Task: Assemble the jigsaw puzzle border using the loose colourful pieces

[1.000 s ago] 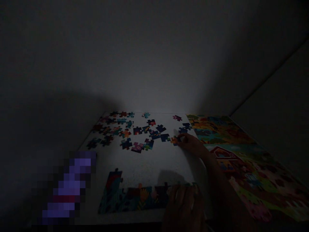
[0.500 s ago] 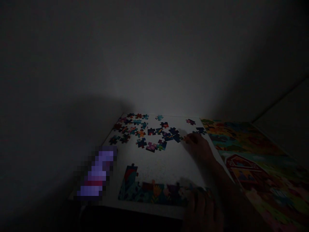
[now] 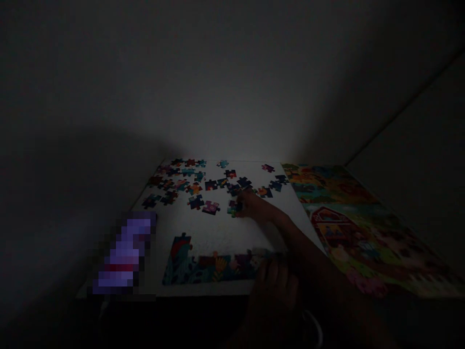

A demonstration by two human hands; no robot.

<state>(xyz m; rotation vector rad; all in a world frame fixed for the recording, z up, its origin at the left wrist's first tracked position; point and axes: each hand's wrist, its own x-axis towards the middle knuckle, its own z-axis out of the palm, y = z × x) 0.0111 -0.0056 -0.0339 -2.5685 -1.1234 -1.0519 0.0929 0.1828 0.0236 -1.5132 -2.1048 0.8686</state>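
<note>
My right hand [image 3: 252, 204] reaches over the white board [image 3: 210, 228], its fingertips closed on a dark puzzle piece [image 3: 236, 207] with some green on it. Beside that piece lies a pink puzzle piece [image 3: 211, 208]. An orange and blue puzzle piece [image 3: 265, 192] rests just beyond my right hand. At the near edge, my left hand [image 3: 276, 283] lies with its fingers over the right end of a joined puzzle strip [image 3: 207, 268]. Its fingertips are hard to make out in the dark.
Several loose puzzle pieces [image 3: 169, 184] are spread over the board's far left. A blurred-out purple object [image 3: 123, 254] lies at the left edge. Colourful farm pictures [image 3: 348, 237] cover the surface on the right. A wall [image 3: 225, 97] rises behind.
My right hand has moved left from the orange piece, which now lies free, to the dark piece near the pink one. My left hand stays by the strip. The view has shifted slightly.
</note>
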